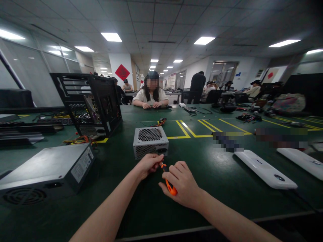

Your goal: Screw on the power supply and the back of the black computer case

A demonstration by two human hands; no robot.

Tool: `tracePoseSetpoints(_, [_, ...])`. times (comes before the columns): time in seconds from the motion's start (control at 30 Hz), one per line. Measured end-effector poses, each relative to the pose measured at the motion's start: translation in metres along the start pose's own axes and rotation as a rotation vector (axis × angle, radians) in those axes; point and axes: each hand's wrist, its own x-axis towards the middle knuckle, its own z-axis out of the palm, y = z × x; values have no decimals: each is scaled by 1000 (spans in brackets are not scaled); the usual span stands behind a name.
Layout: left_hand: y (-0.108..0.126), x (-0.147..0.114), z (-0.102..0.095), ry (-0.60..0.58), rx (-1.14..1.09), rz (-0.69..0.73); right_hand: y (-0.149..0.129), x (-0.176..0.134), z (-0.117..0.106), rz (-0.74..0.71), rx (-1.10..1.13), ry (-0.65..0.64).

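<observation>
In my right hand (180,183) is an orange and black screwdriver (172,188), its fingers curled round the handle and its shaft pointing up and away from me. My left hand (150,164) is closed in a pinch at the screwdriver's tip. Whatever lies between those fingertips is too small to tell. Just beyond my left hand stands a grey power supply unit (148,148) with a honeycomb grille on top and a socket on its near side. My left fingers overlap its lower edge in view; contact with it is unclear.
A larger grey power supply (47,168) lies at the left, with an open black computer case (93,104) behind it. Two white devices (266,168) lie on the right of the green table (196,215). Across it a person (151,94) sits facing me.
</observation>
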Motion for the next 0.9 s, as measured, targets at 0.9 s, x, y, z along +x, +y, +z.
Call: tracePoseSetpoints(0.9, [0,1,-10,-82,-109,7,-1,0,3,1,32,-74])
